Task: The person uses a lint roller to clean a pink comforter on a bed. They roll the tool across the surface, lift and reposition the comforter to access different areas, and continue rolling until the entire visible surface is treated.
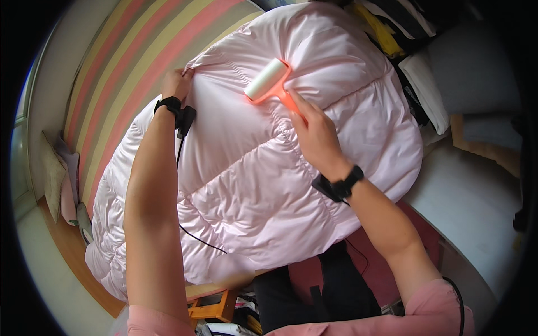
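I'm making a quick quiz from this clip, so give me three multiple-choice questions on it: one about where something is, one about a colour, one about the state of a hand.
1. Where does the lint roller rest?
A. on the pink quilt
B. on the floor
C. on the striped sheet

2. What colour is the roller's handle?
A. blue
B. orange
C. black

3. What is the left hand doing?
A. hanging open in the air
B. holding the roller
C. gripping the quilt's edge

Answers:
1 A, the white roll lies on the pink quilt, away from the striped sheet.
2 B, the frame and handle glow orange where the right hand grips them.
3 C, its fingers are closed on a fold at the quilt's far edge.
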The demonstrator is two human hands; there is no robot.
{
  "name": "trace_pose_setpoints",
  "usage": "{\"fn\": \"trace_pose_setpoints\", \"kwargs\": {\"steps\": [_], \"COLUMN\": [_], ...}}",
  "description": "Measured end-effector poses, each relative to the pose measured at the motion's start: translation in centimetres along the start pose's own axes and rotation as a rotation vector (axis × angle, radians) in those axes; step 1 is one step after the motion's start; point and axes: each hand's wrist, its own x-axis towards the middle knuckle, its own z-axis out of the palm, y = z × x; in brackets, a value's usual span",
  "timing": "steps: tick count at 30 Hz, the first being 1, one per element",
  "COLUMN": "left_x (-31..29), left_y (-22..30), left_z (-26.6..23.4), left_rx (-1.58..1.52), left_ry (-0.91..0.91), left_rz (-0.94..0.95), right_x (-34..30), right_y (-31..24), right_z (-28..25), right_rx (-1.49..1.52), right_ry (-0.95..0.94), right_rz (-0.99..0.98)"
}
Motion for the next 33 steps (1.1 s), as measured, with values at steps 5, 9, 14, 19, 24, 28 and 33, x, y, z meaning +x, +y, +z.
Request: {"fn": "trace_pose_setpoints", "kwargs": {"steps": [5, 9, 14, 19, 24, 28, 33], "left_x": [2.5, 2.1, 0.4, -3.0, -7.6, -8.1, -7.1], "left_y": [-1.8, -1.2, -0.8, -3.4, -4.8, -4.4, -5.4], "left_z": [1.3, 1.2, -1.1, -5.7, -6.8, -6.0, -3.7], "left_rx": [-0.147, -0.203, -0.178, -0.008, 0.245, 0.279, 0.225], "left_ry": [0.112, 0.113, 0.021, -0.02, 0.063, 0.024, -0.071], "left_rz": [-0.013, -0.047, 0.077, 0.174, 0.127, -0.026, -0.117], "right_x": [-21.8, -31.7, -30.4, -12.1, 6.3, 2.2, -18.5], "right_y": [-1.4, -5.6, -10.9, -9.5, -6.8, -5.1, -6.9], "right_z": [-11.9, -16.7, -14.3, -1.4, 13.3, 11.2, 1.2], "right_rx": [-0.245, -0.395, -0.33, 0.025, 0.102, 0.031, -0.034], "right_ry": [-0.148, -0.205, -0.028, -0.031, 0.043, -0.103, -0.236], "right_rz": [0.433, 0.688, 0.518, 0.15, 0.03, 0.098, 0.249]}}
